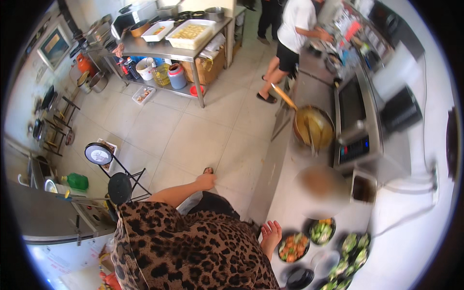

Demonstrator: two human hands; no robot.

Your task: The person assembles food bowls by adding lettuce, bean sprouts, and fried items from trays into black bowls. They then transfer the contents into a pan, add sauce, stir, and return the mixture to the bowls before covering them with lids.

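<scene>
My left hand (206, 182) hangs low over the tiled floor, beside my dark trousers. Its fingers are blurred and I see nothing plainly held. My right hand (271, 233) is at the edge of the steel counter (286, 195), palm turned up, fingers a little apart, holding nothing. Closest to it stands a black bowl of orange-brown chunks with green bits (294, 247). Beyond that is a black bowl of chopped greens (322, 231). Several more black bowls of greens (349, 255) stand at the right, near a clear lid or bowl (325, 264) and a black bowl or lid (299, 278).
A wooden-handled wok (313, 127) holds yellowish liquid and a ladle, beside an induction cooker's control panel (354, 149). Further off, a person in white (295, 29) works at the counter. A steel table (156, 49) carries white food trays (190, 32). Folding stools (119, 188) stand at left.
</scene>
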